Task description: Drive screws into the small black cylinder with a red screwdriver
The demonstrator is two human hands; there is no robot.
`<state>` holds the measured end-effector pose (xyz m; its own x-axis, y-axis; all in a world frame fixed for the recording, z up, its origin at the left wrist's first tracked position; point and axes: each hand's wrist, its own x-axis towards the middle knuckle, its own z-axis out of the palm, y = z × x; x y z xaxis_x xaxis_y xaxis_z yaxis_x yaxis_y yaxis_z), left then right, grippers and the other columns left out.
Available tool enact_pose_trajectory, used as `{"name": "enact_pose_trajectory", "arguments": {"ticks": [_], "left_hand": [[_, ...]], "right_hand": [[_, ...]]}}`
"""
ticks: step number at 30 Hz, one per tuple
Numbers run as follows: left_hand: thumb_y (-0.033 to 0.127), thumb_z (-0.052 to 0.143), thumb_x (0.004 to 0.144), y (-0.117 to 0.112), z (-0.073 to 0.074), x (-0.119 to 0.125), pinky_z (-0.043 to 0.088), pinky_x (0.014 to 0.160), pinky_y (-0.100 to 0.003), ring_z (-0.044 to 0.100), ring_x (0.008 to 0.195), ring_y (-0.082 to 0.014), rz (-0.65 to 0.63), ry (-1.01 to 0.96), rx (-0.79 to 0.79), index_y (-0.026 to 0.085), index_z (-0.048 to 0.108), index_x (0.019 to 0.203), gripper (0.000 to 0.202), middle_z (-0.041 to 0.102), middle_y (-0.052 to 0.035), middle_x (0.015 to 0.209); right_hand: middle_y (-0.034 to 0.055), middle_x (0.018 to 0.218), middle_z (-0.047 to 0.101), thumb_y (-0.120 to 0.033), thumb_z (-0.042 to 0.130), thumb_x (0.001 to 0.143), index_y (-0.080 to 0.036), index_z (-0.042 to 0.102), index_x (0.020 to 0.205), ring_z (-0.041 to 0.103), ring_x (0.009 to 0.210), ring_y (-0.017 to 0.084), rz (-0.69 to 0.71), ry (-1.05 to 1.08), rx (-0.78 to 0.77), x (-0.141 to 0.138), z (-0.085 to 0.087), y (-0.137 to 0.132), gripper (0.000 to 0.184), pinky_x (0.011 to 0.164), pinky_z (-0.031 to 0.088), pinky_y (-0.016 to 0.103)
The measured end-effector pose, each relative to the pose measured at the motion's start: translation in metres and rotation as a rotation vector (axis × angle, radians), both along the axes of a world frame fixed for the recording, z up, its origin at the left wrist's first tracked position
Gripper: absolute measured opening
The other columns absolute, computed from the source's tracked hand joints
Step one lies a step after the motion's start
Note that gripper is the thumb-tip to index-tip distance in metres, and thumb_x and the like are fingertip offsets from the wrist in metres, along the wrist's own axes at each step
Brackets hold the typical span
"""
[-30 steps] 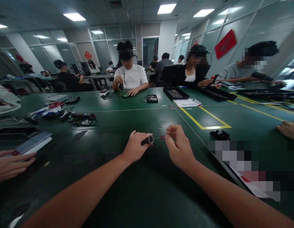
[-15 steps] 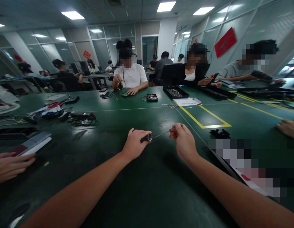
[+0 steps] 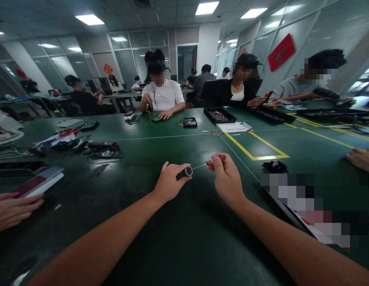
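Note:
My left hand (image 3: 169, 182) is closed around a dark cylindrical part (image 3: 188, 171) whose round, light-rimmed end faces me and to the right. Between the fingertips of my right hand (image 3: 228, 178) is a screwdriver (image 3: 207, 163) with a reddish handle and a thin metal shaft. The shaft points left, and its tip lies at the rim of the cylinder's end; whether it reaches inside is too small to tell. Both hands are above the green table (image 3: 178, 234), and the palm side of each grip is hidden.
To the left, another person's hand (image 3: 17, 210) is by a phone (image 3: 41, 180). Cables (image 3: 102, 151) lie behind it. On the right are a small black object (image 3: 275, 167), another hand (image 3: 362, 159) and yellow tape (image 3: 270, 157). Across the table, a black parts tray (image 3: 219, 116) stands before seated people.
My right hand has shifted a little left, bringing the screwdriver tip to the cylinder's end. The left hand and the cylinder have stayed nearly still.

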<state>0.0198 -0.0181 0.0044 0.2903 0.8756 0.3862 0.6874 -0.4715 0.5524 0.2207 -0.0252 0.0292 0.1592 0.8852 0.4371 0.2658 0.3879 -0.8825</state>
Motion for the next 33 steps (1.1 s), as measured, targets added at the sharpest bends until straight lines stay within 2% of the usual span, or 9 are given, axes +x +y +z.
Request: {"name": "enact_pose_trajectory", "arguments": {"ticks": [7, 12, 14, 18, 20, 25, 28, 31, 33], "left_hand": [[0.032, 0.069, 0.091, 0.001, -0.001, 0.000, 0.018, 0.120, -0.058, 0.060, 0.115, -0.0229, 0.010, -0.003, 0.004, 0.032, 0.062, 0.128, 0.038, 0.069, -0.0015, 0.120], [0.033, 0.070, 0.090, 0.002, -0.004, -0.001, 0.019, 0.119, -0.060, 0.060, 0.114, -0.0238, 0.022, -0.004, 0.015, 0.032, 0.063, 0.127, 0.037, 0.070, -0.0021, 0.119], [0.032, 0.071, 0.090, 0.002, -0.004, -0.001, 0.019, 0.119, -0.059, 0.061, 0.113, -0.0234, 0.020, -0.001, 0.015, 0.032, 0.063, 0.126, 0.037, 0.070, -0.0017, 0.118], [0.031, 0.071, 0.090, 0.002, -0.004, 0.000, 0.019, 0.119, -0.059, 0.061, 0.113, -0.0233, 0.020, 0.002, 0.008, 0.031, 0.063, 0.126, 0.037, 0.070, -0.0019, 0.118], [0.030, 0.070, 0.090, 0.002, -0.004, 0.000, 0.019, 0.120, -0.059, 0.061, 0.114, -0.0234, 0.017, 0.005, 0.009, 0.031, 0.064, 0.126, 0.036, 0.070, -0.0022, 0.118], [0.031, 0.069, 0.091, 0.001, -0.003, -0.001, 0.018, 0.120, -0.060, 0.061, 0.114, -0.0234, 0.011, 0.020, 0.010, 0.031, 0.064, 0.125, 0.034, 0.070, -0.0020, 0.118], [0.030, 0.069, 0.090, 0.001, -0.003, -0.002, 0.018, 0.120, -0.060, 0.060, 0.115, -0.0240, 0.026, 0.010, 0.018, 0.032, 0.064, 0.124, 0.034, 0.070, -0.0016, 0.119], [0.031, 0.070, 0.090, 0.002, -0.004, -0.003, 0.018, 0.120, -0.062, 0.060, 0.115, -0.0245, 0.033, 0.001, 0.027, 0.032, 0.064, 0.124, 0.034, 0.070, -0.0015, 0.119], [0.031, 0.070, 0.090, 0.002, -0.005, -0.003, 0.018, 0.120, -0.062, 0.060, 0.115, -0.0244, 0.029, 0.006, 0.028, 0.032, 0.064, 0.124, 0.034, 0.070, -0.0014, 0.118]], "right_hand": [[0.0028, 0.083, 0.067, -0.044, 0.051, 0.097, -0.022, 0.060, 0.097, 0.064, 0.075, 0.019, 0.059, 0.003, -0.001, 0.000, 0.002, -0.001, 0.024, 0.073, 0.051, 0.035], [-0.0010, 0.068, 0.062, -0.039, 0.051, 0.096, -0.021, 0.061, 0.093, 0.059, 0.064, 0.017, 0.139, 0.033, -0.004, 0.001, 0.004, -0.004, 0.021, 0.062, 0.047, 0.031], [-0.0012, 0.066, 0.061, -0.041, 0.049, 0.097, -0.021, 0.062, 0.093, 0.058, 0.062, 0.017, 0.154, 0.054, 0.001, 0.001, 0.004, -0.005, 0.024, 0.060, 0.046, 0.030], [-0.0004, 0.062, 0.059, -0.053, 0.044, 0.099, -0.021, 0.067, 0.083, 0.055, 0.056, 0.016, 0.057, -0.075, 0.006, 0.000, 0.006, -0.008, 0.043, 0.054, 0.040, 0.029], [0.0009, 0.064, 0.062, -0.054, 0.044, 0.099, -0.021, 0.069, 0.082, 0.056, 0.056, 0.016, -0.001, -0.146, 0.019, -0.001, 0.008, -0.009, 0.045, 0.055, 0.040, 0.029], [0.0019, 0.073, 0.067, -0.045, 0.040, 0.101, -0.021, 0.067, 0.100, 0.056, 0.057, 0.017, -0.032, -0.229, 0.053, -0.001, 0.008, -0.010, 0.036, 0.057, 0.040, 0.031], [0.0028, 0.080, 0.067, -0.039, 0.038, 0.102, -0.022, 0.062, 0.110, 0.059, 0.066, 0.019, -0.033, -0.241, 0.063, 0.001, 0.003, -0.007, 0.030, 0.065, 0.043, 0.033], [0.0033, 0.086, 0.066, -0.031, 0.038, 0.099, -0.022, 0.059, 0.111, 0.061, 0.075, 0.021, 0.013, -0.199, 0.037, 0.002, 0.000, -0.003, 0.025, 0.070, 0.045, 0.034], [0.0023, 0.084, 0.065, -0.030, 0.040, 0.098, -0.023, 0.059, 0.109, 0.061, 0.076, 0.021, 0.040, -0.176, 0.018, 0.003, 0.001, -0.002, 0.023, 0.068, 0.044, 0.033]]}}
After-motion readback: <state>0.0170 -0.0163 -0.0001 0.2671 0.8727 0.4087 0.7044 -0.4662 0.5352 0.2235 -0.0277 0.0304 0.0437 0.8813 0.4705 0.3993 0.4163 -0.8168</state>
